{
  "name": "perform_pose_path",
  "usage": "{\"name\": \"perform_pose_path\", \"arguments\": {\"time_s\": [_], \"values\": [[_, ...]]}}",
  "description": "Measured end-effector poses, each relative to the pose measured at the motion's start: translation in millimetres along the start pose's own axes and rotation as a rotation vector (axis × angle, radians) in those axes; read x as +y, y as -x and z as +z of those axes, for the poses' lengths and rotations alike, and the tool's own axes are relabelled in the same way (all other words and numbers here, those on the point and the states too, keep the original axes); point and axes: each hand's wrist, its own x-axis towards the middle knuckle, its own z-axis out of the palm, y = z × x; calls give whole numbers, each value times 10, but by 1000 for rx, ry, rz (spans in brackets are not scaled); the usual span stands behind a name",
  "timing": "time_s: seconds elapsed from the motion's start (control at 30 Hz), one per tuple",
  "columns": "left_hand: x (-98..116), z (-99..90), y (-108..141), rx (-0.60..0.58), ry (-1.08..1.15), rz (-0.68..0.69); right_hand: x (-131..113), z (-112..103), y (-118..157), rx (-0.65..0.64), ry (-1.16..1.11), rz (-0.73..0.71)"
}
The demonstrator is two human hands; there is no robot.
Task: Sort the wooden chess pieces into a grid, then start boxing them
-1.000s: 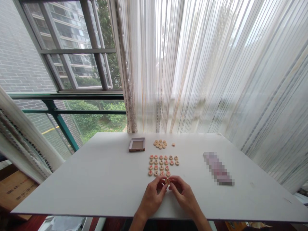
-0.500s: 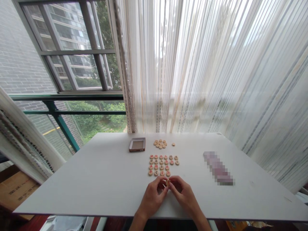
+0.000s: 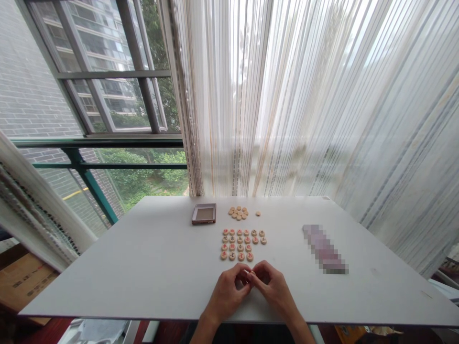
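Observation:
My left hand and my right hand meet fingertip to fingertip low over the white table. Pinched between them is a round Chinese chess piece, mostly covered by my fingers, so its marking cannot be read. Just beyond my fingertips, rows of xiangqi pieces lie face up with red and black characters. Farther back is a loose cluster of pieces with plain faces up, and one single piece sits apart to its right.
A shallow open box stands at the back left of the white table. A pixelated flat pinkish object lies on the right. Sheer curtains hang behind the far edge, and a cardboard box stands on the left.
My fingers have closed further over the chess piece, turning it so that less of it shows. Both hands stay in nearly the same place, and the view has shifted slightly.

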Motion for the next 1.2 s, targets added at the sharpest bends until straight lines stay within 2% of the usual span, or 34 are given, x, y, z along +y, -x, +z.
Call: {"name": "perform_pose_path", "arguments": {"time_s": [0.83, 1.2], "values": [[-36, 5, -26, -3, 13, 2, -120, -16, 5, -23, -112, -37], [-64, 1, -37, 18, 63, -7, 3, -13, 11, -60, -194, -69]]}}
